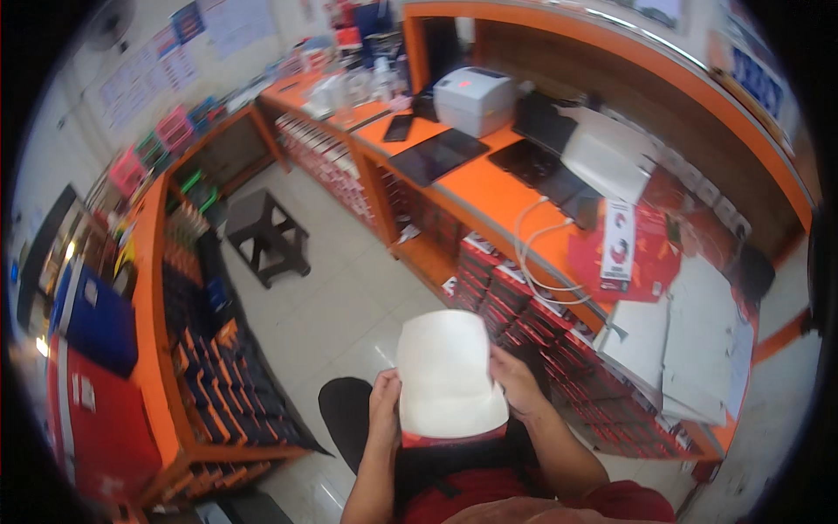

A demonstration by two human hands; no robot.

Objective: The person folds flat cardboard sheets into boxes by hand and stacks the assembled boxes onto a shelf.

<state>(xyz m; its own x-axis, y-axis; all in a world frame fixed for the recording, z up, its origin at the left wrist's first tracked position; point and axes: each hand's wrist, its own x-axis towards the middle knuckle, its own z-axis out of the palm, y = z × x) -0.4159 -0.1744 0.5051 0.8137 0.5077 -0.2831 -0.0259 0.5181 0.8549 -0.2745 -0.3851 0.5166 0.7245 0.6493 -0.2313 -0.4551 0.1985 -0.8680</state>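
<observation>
A white, slightly curved sheet of card or paper point(449, 371) is held over my lap, with a strip of red showing along its near edge. My left hand point(384, 403) grips its left edge, thumb on the near face. On the opposite side my right hand point(517, 380) is closed on the right edge. The fingers behind the sheet are hidden. To the right, a red packet point(653, 249) with a white-and-red card point(618, 243) lies on the orange counter point(515, 214), beside another white sheet point(609, 157).
A white printer point(474, 100), a black tablet point(439, 156) and a phone point(399, 128) stand along the counter. White papers point(690, 336) lie at its right end. A black stool point(264, 234) stands on the tiled floor. Packages fill the left shelf point(231, 384). White cables point(528, 253) hang over the counter's edge.
</observation>
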